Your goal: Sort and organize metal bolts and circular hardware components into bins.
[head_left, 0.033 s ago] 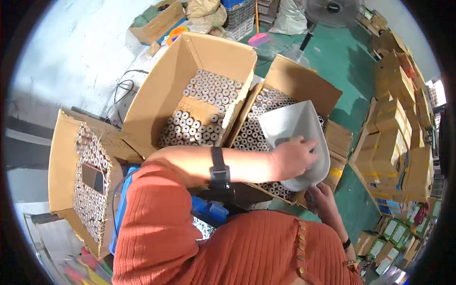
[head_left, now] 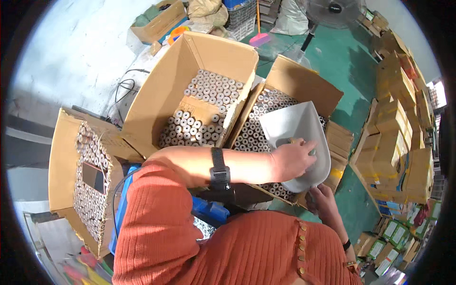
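A grey plastic scoop (head_left: 316, 135) is tilted over the right cardboard box (head_left: 301, 78). That box holds many small pale cylinders (head_left: 249, 135) with holes in their ends, standing packed together. My right hand (head_left: 323, 198) grips the scoop by its handle at the near end. From the left, my left hand (head_left: 292, 159) reaches into the scoop, its fingers partly curled. A small brownish piece shows beside its fingers; what lies under the palm is hidden.
Left of it, a larger box (head_left: 161, 85) holds more cylinders, with bare cardboard between groups. A third box (head_left: 59, 161) at far left has a phone (head_left: 93, 178) lying on its cylinders. A fan (head_left: 332, 12) and broom (head_left: 259, 39) stand behind; stacked cartons (head_left: 394, 142) line the right.
The fingers of my left hand have shifted slightly inside the scoop. The scoop and my right hand stay nearly where they were.
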The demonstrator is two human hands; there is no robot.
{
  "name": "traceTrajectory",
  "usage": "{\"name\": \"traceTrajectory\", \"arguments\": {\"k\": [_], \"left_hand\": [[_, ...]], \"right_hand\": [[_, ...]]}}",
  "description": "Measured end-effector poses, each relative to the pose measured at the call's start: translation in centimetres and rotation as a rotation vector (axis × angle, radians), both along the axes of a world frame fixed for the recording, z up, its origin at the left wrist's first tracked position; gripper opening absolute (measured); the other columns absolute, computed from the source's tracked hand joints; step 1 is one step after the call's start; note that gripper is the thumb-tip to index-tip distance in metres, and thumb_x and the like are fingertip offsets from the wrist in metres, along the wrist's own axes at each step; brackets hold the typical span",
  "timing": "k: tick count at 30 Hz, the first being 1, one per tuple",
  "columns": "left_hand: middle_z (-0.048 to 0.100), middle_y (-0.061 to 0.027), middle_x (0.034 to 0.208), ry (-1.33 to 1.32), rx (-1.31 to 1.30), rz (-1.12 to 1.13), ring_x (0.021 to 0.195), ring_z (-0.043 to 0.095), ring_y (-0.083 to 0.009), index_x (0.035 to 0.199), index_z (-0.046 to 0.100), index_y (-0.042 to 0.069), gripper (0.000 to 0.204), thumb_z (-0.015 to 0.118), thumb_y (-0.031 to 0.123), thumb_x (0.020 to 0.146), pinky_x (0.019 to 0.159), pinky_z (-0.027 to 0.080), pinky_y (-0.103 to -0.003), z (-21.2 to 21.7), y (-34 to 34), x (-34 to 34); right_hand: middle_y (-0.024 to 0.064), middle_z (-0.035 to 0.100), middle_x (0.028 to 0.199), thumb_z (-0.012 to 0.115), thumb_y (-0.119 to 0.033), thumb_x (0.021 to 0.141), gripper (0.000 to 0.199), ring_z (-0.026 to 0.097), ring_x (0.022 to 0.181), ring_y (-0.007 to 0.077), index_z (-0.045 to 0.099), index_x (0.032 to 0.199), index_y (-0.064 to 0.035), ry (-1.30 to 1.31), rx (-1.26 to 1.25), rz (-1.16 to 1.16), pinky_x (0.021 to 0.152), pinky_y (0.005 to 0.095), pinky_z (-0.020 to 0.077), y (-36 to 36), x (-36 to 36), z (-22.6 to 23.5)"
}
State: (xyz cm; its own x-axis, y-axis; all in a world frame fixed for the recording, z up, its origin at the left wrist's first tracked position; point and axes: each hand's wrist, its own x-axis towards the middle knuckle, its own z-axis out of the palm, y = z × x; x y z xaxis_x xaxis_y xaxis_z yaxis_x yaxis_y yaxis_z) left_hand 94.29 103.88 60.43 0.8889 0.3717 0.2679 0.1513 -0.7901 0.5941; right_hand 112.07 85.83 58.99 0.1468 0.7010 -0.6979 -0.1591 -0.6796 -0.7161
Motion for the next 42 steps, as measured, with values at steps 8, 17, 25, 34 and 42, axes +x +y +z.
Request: {"name": "traceTrajectory", "arguments": {"k": [8, 17, 25, 34, 42], "left_hand": [[0.07, -0.0198, 0.092, 0.265, 0.033, 0.775, 0.089, 0.067, -0.0376, 0.096, 0.069, 0.007, 0.026, 0.058, 0.028, 0.085, 0.079, 0.054, -0.048, -1.4, 17.8, -10.0], [0.018, -0.0124, 0.162, 1.191, 0.087, 0.019, 0.144, 0.023, -0.0446, 0.157, 0.012, 0.034, 0.111, 0.08, 0.052, 0.071, 0.111, 0.038, -0.053, -19.7, 14.5, -25.4], [0.023, -0.0164, 0.158, 0.924, -0.009, 0.018, 0.143, 0.023, -0.0469, 0.157, 0.016, 0.032, 0.105, 0.08, 0.044, 0.075, 0.111, 0.036, -0.055, -24.5, 17.7, -29.2], [0.018, -0.0152, 0.161, 1.038, 0.201, 0.038, 0.135, 0.034, -0.0524, 0.158, 0.018, 0.025, 0.11, 0.078, 0.052, 0.07, 0.106, 0.038, -0.059, -23.4, 14.3, -24.3], [0.027, -0.0167, 0.157, 1.053, 0.138, 0.136, 0.126, 0.044, -0.0525, 0.154, 0.029, 0.028, 0.102, 0.079, 0.052, 0.069, 0.096, 0.049, -0.055, -21.4, 13.5, -23.8]], "right_hand": [[0.001, 0.048, 0.065, 0.051, -0.02, 0.099, 0.018, 0.043, 0.045, 0.0099, 0.05, 0.092, -0.0037, 0.069, -0.01, -0.024, 0.038, 0.0251, 0.0324, -1.3, 0.6, -0.3], [0.0034, 0.052, 0.066, 0.054, -0.025, 0.1, 0.022, 0.043, 0.044, 0.0109, 0.053, 0.098, -0.0031, 0.016, -0.023, 0.0, 0.037, 0.0264, 0.0323, -2.6, 1.5, -2.9], [0.0041, 0.052, 0.067, 0.053, -0.025, 0.1, 0.022, 0.043, 0.044, 0.0107, 0.052, 0.101, -0.0034, 0.037, -0.066, 0.002, 0.036, 0.0255, 0.0326, -2.0, 1.2, -3.1], [0.0047, 0.052, 0.069, 0.052, -0.024, 0.1, 0.02, 0.042, 0.043, 0.0113, 0.052, 0.105, -0.0046, 0.041, -0.071, -0.034, 0.036, 0.0254, 0.0329, -1.3, 1.1, -3.0], [0.0049, 0.052, 0.068, 0.052, -0.023, 0.099, 0.018, 0.044, 0.043, 0.0126, 0.052, 0.101, -0.0042, -0.027, -0.061, -0.014, 0.035, 0.0261, 0.0327, -1.5, 1.2, -3.0]]}}
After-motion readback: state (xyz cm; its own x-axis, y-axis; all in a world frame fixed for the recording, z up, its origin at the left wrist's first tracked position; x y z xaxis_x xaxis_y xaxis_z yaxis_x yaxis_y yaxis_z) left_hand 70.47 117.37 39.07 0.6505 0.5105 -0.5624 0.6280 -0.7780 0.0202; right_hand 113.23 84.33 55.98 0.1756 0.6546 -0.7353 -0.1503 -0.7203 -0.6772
